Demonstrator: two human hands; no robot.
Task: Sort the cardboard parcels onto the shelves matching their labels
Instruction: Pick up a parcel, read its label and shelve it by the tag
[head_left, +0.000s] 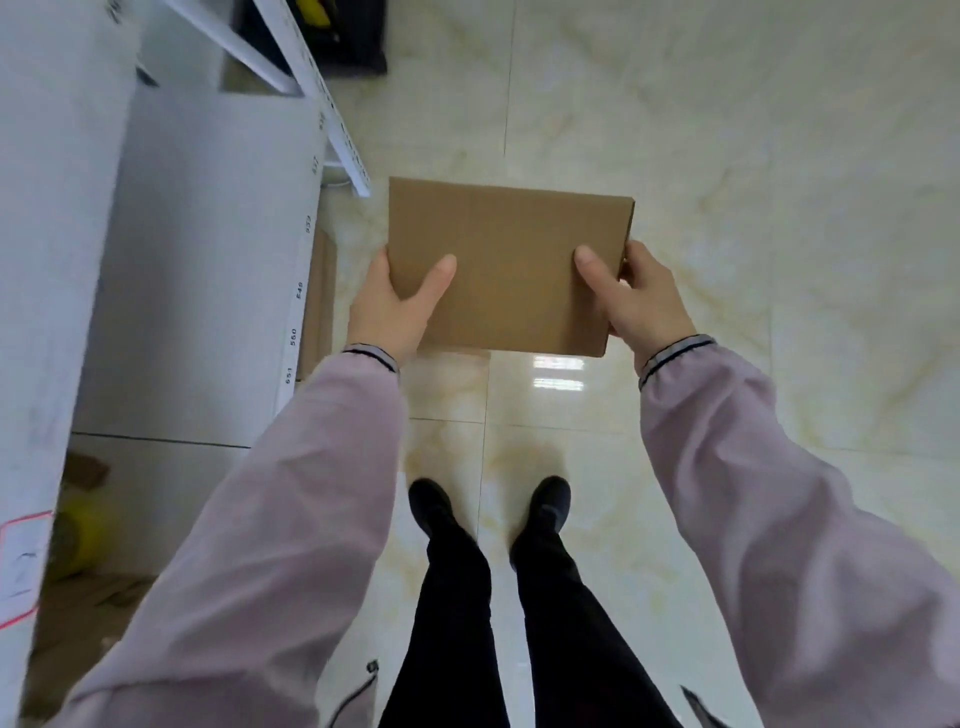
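Note:
A flat brown cardboard parcel (506, 260) is held level in front of me, above the tiled floor. My left hand (395, 306) grips its near left corner, thumb on top. My right hand (631, 299) grips its near right edge, thumb on top as well. No label shows on the parcel's upper face. White shelves (202, 270) stand to my left, with small number labels (294, 338) along the front edge; the digits are mostly too blurred to read.
Another cardboard parcel (318, 296) sits on a lower shelf level under the white edge. Yellow and brown items (83, 535) lie low at the left. A black object (353, 36) rests on the floor at the top. Glossy marble tiles (779, 208) stretch to the right.

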